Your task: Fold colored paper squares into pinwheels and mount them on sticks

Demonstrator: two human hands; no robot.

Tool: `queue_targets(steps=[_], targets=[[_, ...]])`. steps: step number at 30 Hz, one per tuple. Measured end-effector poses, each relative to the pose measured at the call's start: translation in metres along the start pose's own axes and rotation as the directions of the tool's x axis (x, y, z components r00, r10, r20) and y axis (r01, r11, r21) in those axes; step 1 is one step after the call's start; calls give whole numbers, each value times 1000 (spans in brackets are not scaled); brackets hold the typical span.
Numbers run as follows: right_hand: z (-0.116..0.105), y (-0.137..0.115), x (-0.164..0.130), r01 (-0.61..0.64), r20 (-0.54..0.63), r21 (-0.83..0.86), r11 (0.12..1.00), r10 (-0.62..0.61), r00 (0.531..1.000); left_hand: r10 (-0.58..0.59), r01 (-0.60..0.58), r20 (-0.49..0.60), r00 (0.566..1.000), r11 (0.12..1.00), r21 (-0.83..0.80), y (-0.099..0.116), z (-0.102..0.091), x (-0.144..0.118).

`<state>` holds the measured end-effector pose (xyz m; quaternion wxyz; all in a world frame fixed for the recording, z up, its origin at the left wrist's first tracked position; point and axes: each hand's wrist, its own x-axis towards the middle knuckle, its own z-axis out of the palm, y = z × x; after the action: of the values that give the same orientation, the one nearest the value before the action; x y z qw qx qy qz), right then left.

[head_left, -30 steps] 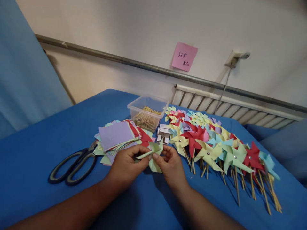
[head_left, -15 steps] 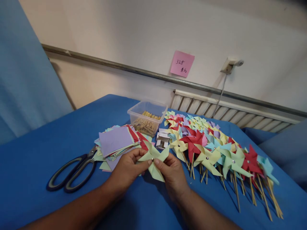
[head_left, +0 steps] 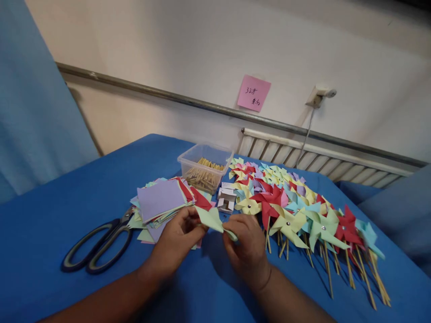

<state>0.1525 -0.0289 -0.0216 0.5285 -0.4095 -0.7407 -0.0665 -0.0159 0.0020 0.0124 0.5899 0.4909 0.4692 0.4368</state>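
Observation:
Between my two hands is a pale green paper pinwheel [head_left: 210,218], turned nearly edge-on so its face and centre are hidden. My left hand [head_left: 180,235] pinches its left blade between thumb and fingers. My right hand [head_left: 247,244] is closed around its right side near the middle, with a curled bit of green paper showing by the fingers. Just behind my left hand lies a stack of coloured paper sheets [head_left: 161,197], purple on top. A small open white box [head_left: 226,199] stands beyond my right hand.
Large dark-handled scissors [head_left: 97,244] lie left of the paper. Behind it, a clear plastic tub [head_left: 205,166] holds short wooden sticks [head_left: 204,177]. Many finished pinwheels on sticks [head_left: 289,222] spread across the right of the blue table cover [head_left: 111,179]. A radiator [head_left: 323,154] stands behind.
The pinwheel has turned from facing me to nearly edge-on. My right hand has rolled over, its back now towards me, and the left still pinches a blade.

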Motion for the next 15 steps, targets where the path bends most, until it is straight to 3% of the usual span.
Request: queue_targets(steps=[6,15], targets=[[-7,0,3,183,82,-197,963,-170,982,6,37,266,964,987,-158,0,2,-14],[5,-13,5,187,227,-244,952,-132,965,-93,127,185,978,975,-180,1,1,-8]])
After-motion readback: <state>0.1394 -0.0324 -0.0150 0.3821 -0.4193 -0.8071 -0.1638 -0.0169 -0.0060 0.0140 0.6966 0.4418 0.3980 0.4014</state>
